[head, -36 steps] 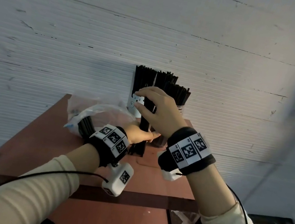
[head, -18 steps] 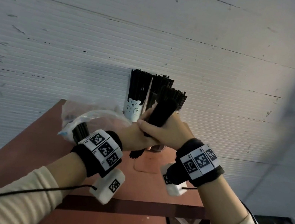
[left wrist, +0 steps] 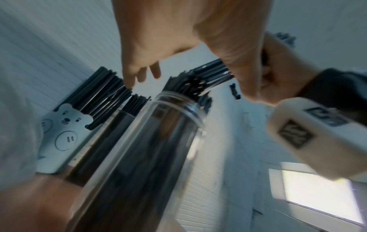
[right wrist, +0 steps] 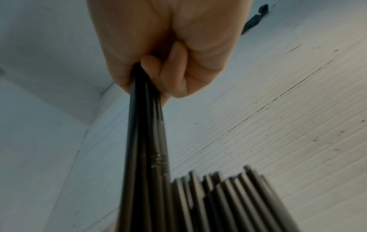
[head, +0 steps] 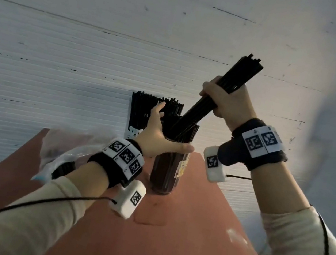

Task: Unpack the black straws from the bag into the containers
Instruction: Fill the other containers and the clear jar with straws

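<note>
My right hand (head: 226, 106) grips a bundle of black straws (head: 246, 72) around its middle, fingers curled tight (right wrist: 168, 62). The bundle tilts up to the right, and its lower ends dip into the mouth of a clear jar (head: 168, 172) that holds several black straws. My left hand (head: 159, 134) is spread at the jar's mouth (left wrist: 158, 141), with the thumb lying across the front rim and straight fingers reaching the straws behind. A clear plastic bag (head: 65, 150) with more black straws lies at the left of the table.
A white bear-printed container (head: 135, 132) full of black straws stands against the white ribbed wall, and another straw-filled container stands beside it. All sit on a small reddish-brown table (head: 189, 231), whose front and right edges are near.
My right hand has raised the bundle up and to the right and lowered its ends into the clear jar. My left hand has let go of the bundle and moved to the jar's rim.
</note>
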Demonstrator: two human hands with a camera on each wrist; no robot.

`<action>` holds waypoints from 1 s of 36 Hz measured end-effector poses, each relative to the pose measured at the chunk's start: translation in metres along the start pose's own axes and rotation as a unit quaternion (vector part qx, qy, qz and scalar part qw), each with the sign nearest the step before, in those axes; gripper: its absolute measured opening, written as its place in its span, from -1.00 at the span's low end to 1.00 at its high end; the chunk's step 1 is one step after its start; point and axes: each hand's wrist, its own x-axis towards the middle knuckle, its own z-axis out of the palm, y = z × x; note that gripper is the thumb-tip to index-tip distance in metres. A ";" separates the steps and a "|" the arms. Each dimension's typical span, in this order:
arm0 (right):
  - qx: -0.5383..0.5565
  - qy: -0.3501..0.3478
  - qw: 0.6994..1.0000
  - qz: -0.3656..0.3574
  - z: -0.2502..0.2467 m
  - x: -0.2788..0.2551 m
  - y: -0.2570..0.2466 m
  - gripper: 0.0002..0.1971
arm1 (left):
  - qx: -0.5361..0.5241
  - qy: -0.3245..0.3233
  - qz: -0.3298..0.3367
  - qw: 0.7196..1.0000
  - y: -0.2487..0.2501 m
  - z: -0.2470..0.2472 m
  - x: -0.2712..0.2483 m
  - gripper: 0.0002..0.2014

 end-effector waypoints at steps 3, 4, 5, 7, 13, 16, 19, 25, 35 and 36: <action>0.007 -0.009 1.000 0.017 -0.002 0.010 0.006 -0.77 | 0.005 -0.055 -0.016 0.998 -0.008 0.002 0.013 0.30; 0.003 -0.014 1.000 0.019 -0.002 0.013 0.009 -0.78 | 0.014 -0.062 -0.020 0.998 -0.012 0.003 0.015 0.20; -0.004 -0.020 1.000 0.020 -0.002 0.016 0.012 -0.78 | 0.019 -0.063 -0.018 0.998 -0.015 0.004 0.017 0.06; -0.022 -0.028 0.999 0.021 -0.002 0.021 0.016 -0.80 | 0.017 -0.059 -0.017 0.998 -0.020 0.005 0.018 -0.17; -0.053 -0.055 0.997 0.013 0.002 0.033 0.018 -0.82 | -0.018 -0.075 -0.012 0.997 -0.028 0.000 0.019 -0.24; -0.082 -0.080 0.993 0.002 0.009 0.035 0.018 -0.80 | -0.022 -0.082 -0.006 0.996 -0.026 -0.001 0.018 -0.35; -0.106 -0.090 0.990 -0.005 0.013 0.037 0.017 -0.81 | -0.023 -0.096 0.015 0.995 -0.025 -0.001 0.019 -0.39; -0.117 -0.097 0.988 -0.008 0.009 0.038 0.017 -0.79 | -0.010 -0.117 0.027 0.993 -0.024 -0.001 0.022 -0.50; -0.100 -0.105 0.989 -0.007 0.005 0.034 0.019 -0.78 | -0.029 -0.111 -0.024 0.993 -0.020 -0.009 0.025 -0.16; -0.101 -0.108 0.989 -0.007 0.005 0.033 0.019 -0.76 | -0.036 -0.108 -0.023 0.993 -0.020 -0.007 0.025 -0.15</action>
